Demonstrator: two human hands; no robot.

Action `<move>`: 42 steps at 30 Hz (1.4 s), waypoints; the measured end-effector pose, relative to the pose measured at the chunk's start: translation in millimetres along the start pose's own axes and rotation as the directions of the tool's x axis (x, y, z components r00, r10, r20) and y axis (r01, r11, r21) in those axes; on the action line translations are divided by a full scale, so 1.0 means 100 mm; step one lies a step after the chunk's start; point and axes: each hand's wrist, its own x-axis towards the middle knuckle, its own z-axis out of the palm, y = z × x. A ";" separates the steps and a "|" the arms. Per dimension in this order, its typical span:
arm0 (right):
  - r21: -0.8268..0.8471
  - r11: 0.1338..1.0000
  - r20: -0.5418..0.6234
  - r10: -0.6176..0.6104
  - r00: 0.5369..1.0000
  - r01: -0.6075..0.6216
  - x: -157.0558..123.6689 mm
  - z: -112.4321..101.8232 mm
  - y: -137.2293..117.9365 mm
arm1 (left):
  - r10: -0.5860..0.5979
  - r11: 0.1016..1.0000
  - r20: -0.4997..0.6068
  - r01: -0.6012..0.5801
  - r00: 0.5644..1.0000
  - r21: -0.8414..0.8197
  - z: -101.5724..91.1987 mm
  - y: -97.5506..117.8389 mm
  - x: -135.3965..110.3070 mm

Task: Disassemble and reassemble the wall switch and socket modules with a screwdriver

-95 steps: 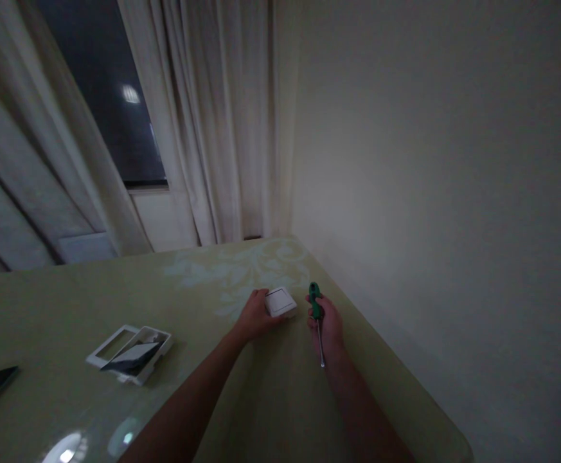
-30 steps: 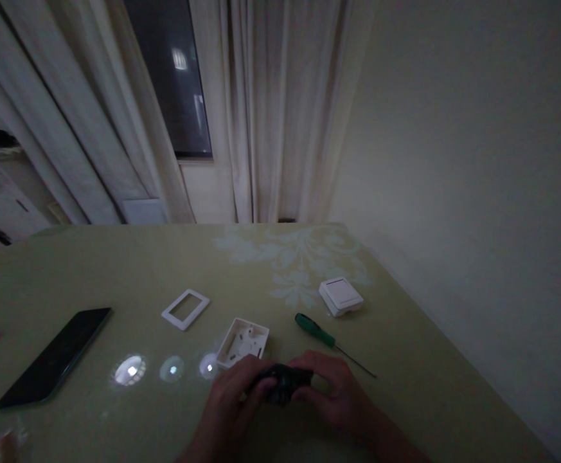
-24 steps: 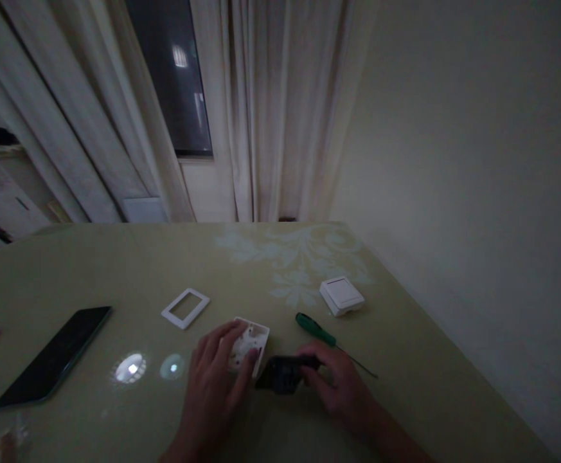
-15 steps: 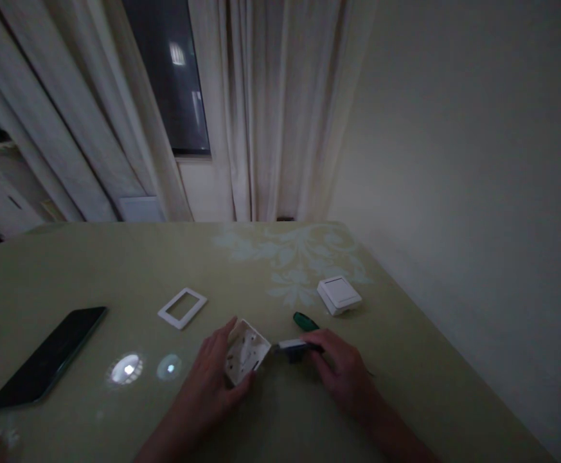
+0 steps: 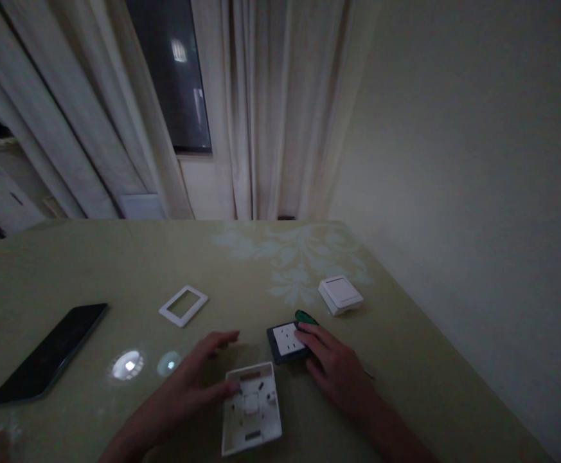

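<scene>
My left hand [image 5: 198,373] lies with fingers spread; its thumb touches the left edge of an open white back box [image 5: 252,409] lying hollow side up near me. My right hand [image 5: 331,365] rests its fingers on a dark socket module with a white face [image 5: 286,341], flat on the table. The green handle of a screwdriver [image 5: 305,317] pokes out just beyond that hand; its shaft is hidden. An assembled white switch [image 5: 340,295] sits farther right. A white frame [image 5: 183,306] lies to the left.
A green tablecloth with a pale leaf print covers the table [image 5: 92,270]. A dark phone [image 5: 49,352] lies at the left. Curtains and a dark window are behind; a plain wall runs close along the table's right edge.
My left hand has laid the white back box flat, nearer to me. My right hand has turned the socket module face up and set it on the table.
</scene>
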 end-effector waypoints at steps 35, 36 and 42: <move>-0.064 0.988 -0.130 -0.150 0.980 0.143 0.04 0.11 -0.03 | 0.216 0.697 -0.394 0.142 0.893 0.703 0.02 -0.36 0.35; -0.072 0.989 -0.150 -0.140 0.979 0.131 0.05 0.12 -0.03 | 0.224 0.696 -0.398 0.140 0.890 0.704 0.02 -0.37 0.34; -0.123 0.987 -0.262 -0.134 0.956 0.105 0.08 0.18 0.01 | 0.248 0.691 -0.431 0.154 0.867 0.706 0.02 -0.39 0.34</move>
